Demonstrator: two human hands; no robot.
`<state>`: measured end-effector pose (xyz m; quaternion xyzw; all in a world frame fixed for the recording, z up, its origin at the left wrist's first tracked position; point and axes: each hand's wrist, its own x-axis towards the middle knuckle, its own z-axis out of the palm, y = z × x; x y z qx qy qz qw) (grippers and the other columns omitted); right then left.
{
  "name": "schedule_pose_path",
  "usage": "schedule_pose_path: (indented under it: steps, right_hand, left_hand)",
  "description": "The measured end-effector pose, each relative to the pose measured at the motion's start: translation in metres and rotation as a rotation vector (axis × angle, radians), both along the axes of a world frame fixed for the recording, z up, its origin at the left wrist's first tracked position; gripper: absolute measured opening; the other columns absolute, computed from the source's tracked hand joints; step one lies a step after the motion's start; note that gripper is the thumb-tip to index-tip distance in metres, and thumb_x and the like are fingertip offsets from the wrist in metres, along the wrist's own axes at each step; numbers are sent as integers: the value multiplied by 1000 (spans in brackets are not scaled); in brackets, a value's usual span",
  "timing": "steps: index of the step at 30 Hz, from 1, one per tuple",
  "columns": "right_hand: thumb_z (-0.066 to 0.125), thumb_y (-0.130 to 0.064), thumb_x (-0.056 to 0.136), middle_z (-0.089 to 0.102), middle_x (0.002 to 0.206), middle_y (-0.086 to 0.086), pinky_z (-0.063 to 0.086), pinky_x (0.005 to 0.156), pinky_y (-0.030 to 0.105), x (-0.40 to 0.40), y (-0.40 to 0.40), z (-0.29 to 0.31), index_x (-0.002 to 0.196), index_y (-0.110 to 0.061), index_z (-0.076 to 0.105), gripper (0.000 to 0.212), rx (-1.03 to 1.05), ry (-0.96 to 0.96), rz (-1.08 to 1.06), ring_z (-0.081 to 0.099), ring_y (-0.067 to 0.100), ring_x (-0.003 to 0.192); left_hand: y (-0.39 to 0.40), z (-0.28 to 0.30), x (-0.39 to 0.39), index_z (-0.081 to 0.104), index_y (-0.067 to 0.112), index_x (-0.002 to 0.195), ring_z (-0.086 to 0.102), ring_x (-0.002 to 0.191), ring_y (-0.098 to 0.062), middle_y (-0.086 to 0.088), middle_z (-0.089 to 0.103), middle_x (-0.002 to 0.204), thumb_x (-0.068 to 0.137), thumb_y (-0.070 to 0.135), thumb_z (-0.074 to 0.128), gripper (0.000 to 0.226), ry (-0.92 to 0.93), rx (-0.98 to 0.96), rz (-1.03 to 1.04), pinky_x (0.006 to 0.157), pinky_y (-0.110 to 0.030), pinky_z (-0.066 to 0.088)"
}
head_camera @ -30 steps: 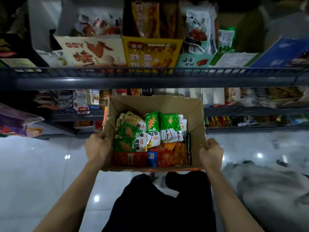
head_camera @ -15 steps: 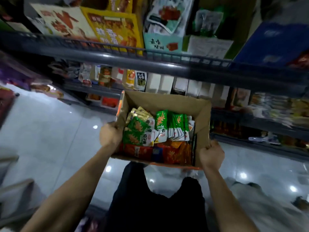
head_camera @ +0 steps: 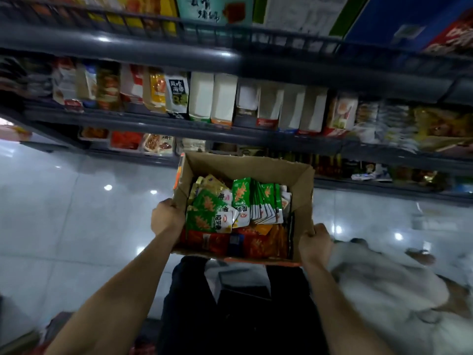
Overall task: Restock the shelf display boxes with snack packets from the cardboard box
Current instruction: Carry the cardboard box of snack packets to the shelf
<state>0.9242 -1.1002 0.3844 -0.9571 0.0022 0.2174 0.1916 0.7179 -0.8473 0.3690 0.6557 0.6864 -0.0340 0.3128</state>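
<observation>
Box (head_camera: pixel 302 198) is held out in front of the person, between both hands, w/ its long axis running near-to-far toward the shelves (head_camera: pixel 163 124). Left hand (head_camera: pixel 167 217) curls over the left wall; right hand (head_camera: pixel 314 243) clamps the near-right corner, a bit closer to the body. Display boxes (head_camera: pixel 212 98) sit beyond and above the box, so prob. it goes down first. Cardboard is soft, rim torn; packets (head_camera: pixel 240 198) are flat glossy foil, green upright, red/orange flat at near end.
</observation>
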Motion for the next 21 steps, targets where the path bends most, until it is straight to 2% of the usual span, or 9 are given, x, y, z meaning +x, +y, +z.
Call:
schedule_pose_path:
  steps: [2,5,11,16,19,21]
  right_hand:
    - [53,-4,85,58,76,16,37,61,32,3,1,-22,88,-2,56,5,-22,21,8,56,34,73]
    - [51,-4,87,63,84,18,39,61,32,13,1,-71,92,0,58,9,-21,51,26,56,33,74]
    - [49,-4,90,64,96,23,34,66,28,36,3,-227,103,2,59,17,-26,104,47,61,38,91]
    - [49,-2,89,56,83,16,35,65,29,40,1,-362,96,3,57,12,6,108,23,55,32,79]
    - [51,-2,86,61,86,16,39,61,26,37,-2,-422,93,-1,56,8,43,135,-14,55,30,75]
    - [53,-5,87,60,84,15,43,63,29,34,-2,-447,92,-3,55,6,39,139,-25,60,33,79]
  left_hand:
    - [-4,-22,-9,69,11,88,54,67,-33,-14,67,81,87,27,52,24,23,-7,12,60,-33,46]
    - [-6,-67,-9,68,8,86,53,65,-32,-13,65,77,87,26,52,24,36,-14,12,58,-33,47]
    - [-13,-221,8,68,4,90,61,84,-43,-22,67,88,87,25,56,25,55,31,-4,63,-33,41]
    - [-16,-356,17,69,2,91,61,85,-44,-24,67,91,88,20,55,23,46,28,5,64,-34,43]
    - [-15,-411,19,69,2,90,61,86,-45,-24,68,91,88,21,53,25,14,37,4,70,-39,49]
    - [-14,-436,19,68,1,86,60,86,-44,-25,67,89,89,18,52,24,-9,38,1,72,-40,50]
